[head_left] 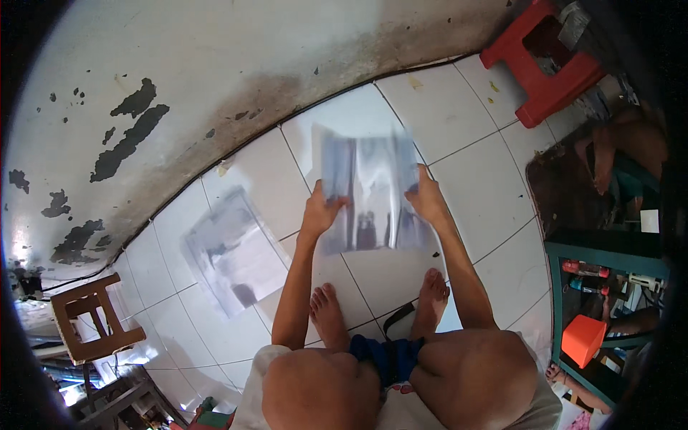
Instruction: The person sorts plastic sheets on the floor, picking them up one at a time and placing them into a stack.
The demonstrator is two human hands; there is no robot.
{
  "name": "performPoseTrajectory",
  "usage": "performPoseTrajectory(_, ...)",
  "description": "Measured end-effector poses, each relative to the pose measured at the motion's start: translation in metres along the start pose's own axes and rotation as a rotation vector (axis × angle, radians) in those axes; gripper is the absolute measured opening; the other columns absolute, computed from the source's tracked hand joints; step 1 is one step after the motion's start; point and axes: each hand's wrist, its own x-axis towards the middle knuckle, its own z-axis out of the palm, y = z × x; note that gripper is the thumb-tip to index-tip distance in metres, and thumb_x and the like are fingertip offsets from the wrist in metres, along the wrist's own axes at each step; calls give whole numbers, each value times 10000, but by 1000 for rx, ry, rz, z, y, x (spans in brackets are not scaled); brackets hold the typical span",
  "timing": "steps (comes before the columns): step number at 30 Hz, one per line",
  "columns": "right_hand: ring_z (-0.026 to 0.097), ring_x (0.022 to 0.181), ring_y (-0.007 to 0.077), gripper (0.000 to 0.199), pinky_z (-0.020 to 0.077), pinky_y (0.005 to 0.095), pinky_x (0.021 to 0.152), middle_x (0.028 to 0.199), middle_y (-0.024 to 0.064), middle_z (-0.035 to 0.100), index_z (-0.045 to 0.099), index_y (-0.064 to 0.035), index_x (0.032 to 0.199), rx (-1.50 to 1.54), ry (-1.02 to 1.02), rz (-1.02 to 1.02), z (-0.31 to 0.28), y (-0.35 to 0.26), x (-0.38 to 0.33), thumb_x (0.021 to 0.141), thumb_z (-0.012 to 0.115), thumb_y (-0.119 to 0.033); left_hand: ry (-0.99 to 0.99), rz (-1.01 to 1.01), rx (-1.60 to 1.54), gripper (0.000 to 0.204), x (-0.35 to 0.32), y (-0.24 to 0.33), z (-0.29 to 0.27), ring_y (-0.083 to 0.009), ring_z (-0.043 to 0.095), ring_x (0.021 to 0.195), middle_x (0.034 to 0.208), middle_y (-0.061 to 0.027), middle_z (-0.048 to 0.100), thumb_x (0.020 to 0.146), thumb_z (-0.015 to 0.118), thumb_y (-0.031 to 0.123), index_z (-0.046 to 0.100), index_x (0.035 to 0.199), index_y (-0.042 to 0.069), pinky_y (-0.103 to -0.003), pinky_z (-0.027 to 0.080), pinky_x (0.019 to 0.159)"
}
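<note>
A bundle of clear, glossy plastic sheets (pixel 373 193) is held up between my two hands above the tiled floor, slightly blurred by motion. My left hand (pixel 322 210) grips its left edge, thumb on top and fingers behind. On the opposite edge my right hand (pixel 428 197) is closed the same way. The sheets bow between the hands and reflect light; how many there are I cannot tell. A second pile of similar clear plastic sheets (pixel 236 254) lies flat on the floor, left of my left forearm.
A stained, peeling wall (pixel 215 86) runs along the far side. A red plastic stool (pixel 541 64) stands far right, a brown stool (pixel 93 315) at left. On the right, a green shelf (pixel 602 247) holds bottles and an orange box (pixel 583 340). Another person's limbs (pixel 609 154) show beyond it.
</note>
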Motion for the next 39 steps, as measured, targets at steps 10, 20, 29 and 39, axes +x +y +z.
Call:
performPoseTrajectory(10,660,911,234,601,524,329,785,1117,177,613,371,3,1342,582,169,-129,-20,19,7,834,676,-97,134,110,-384,369,-2,32,-3,-183,634,882,1002,-128,648,843,658,36,493,1170,-8,-306,507,782)
performPoseTrajectory(20,603,943,146,324,451,292,854,956,77,684,588,-5,1066,867,331,-274,-5,22,29,803,738,-120,250,122,-177,333,20,-1,-17,-206,562,1036,1086,-114,632,815,740,196,635,1052,-13,-326,459,902)
performPoseTrajectory(29,600,907,144,169,445,294,844,930,58,683,679,-26,896,826,270,-196,2,24,26,799,746,-148,345,190,-213,371,17,-10,-12,-168,612,908,999,-110,661,807,740,111,585,1082,-84,-293,481,849)
performPoseTrajectory(39,628,799,109,289,522,232,692,915,85,678,582,2,1041,995,98,-228,27,-34,0,830,723,-136,396,-25,51,310,-33,10,-64,-110,582,609,742,-54,661,821,728,251,685,899,-46,-272,460,573)
